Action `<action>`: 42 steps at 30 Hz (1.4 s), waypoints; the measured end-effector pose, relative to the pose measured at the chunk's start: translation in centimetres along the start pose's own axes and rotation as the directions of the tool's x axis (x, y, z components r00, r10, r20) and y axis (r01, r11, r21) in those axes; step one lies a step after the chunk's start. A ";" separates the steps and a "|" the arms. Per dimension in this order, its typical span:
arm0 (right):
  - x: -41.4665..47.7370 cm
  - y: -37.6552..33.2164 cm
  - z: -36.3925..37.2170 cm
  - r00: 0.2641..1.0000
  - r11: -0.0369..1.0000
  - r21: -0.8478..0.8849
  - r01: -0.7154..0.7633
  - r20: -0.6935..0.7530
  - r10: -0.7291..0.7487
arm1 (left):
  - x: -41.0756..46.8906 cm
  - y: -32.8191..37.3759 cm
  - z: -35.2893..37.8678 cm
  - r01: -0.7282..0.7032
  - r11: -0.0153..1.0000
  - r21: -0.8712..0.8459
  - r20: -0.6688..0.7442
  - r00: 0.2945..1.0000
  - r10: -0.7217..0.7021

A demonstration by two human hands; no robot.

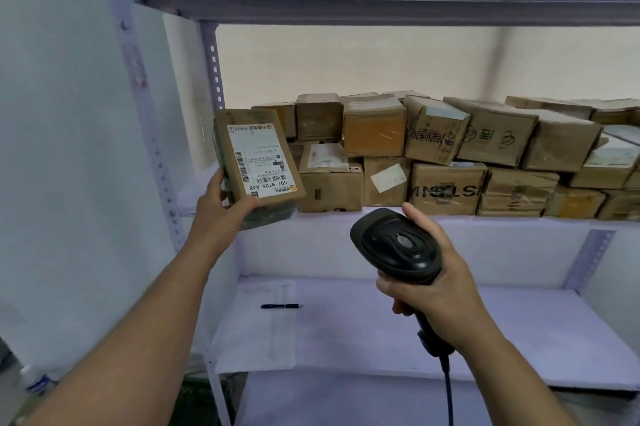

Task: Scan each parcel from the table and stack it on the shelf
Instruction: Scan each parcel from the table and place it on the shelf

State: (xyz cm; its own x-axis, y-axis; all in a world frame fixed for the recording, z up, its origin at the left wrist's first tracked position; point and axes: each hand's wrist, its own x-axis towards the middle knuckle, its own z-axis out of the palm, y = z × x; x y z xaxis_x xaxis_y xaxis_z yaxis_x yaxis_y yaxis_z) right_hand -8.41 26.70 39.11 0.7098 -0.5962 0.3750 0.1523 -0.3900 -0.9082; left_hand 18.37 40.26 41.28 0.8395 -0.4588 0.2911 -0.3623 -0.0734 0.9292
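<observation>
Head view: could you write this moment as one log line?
left hand: holds labelled parcel at middle shelf | right hand: grips scanner | stacked boxes: on middle shelf | pen: on lower shelf

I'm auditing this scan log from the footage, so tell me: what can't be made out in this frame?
Head view only.
- Held parcel: label's fine print too small.
- Left hand: fingers of its grip hidden behind the parcel.
- Scanner: trigger covered by the right hand; window faces away.
- Stacked boxes: row cut off by the right edge.
- Table: out of frame.
</observation>
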 end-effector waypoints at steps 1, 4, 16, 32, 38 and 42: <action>0.4 0.1 0.6 1.000 1.000 -0.001 -0.002 -0.007 0.002 | 1.1 -0.3 -0.2 0.005 1.000 0.023 0.007 1.000 -0.005; 1.4 0.4 2.3 0.999 1.000 -0.001 -0.011 -0.034 0.011 | 4.2 -1.1 -0.5 0.034 0.996 0.079 0.041 0.998 -0.038; 3.5 1.4 5.4 0.992 0.998 -0.054 -0.034 -0.125 0.027 | 8.1 -4.0 0.2 -0.061 0.997 0.054 0.250 0.967 0.045; 2.5 1.2 5.2 0.980 0.993 -0.106 -0.060 -0.194 0.039 | 8.8 -6.5 1.7 -0.097 0.994 0.045 0.157 0.984 0.088; -0.1 0.7 3.3 0.982 0.996 -0.081 -0.044 -0.188 0.028 | 2.0 -5.5 2.4 -0.240 0.949 0.205 -0.163 0.948 0.274; -2.9 0.1 1.4 0.980 0.997 -0.061 -0.044 -0.197 0.031 | -3.5 -4.7 5.1 -0.331 0.917 0.222 -0.078 0.932 0.355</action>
State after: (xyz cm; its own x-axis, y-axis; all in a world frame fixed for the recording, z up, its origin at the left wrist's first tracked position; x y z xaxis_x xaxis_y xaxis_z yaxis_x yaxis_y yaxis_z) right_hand -9.51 29.36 37.70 0.5651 -0.7346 0.3756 0.0785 -0.4053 -0.9108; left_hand 15.13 37.70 34.74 0.6851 -0.3844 0.6188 -0.6999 -0.1118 0.7055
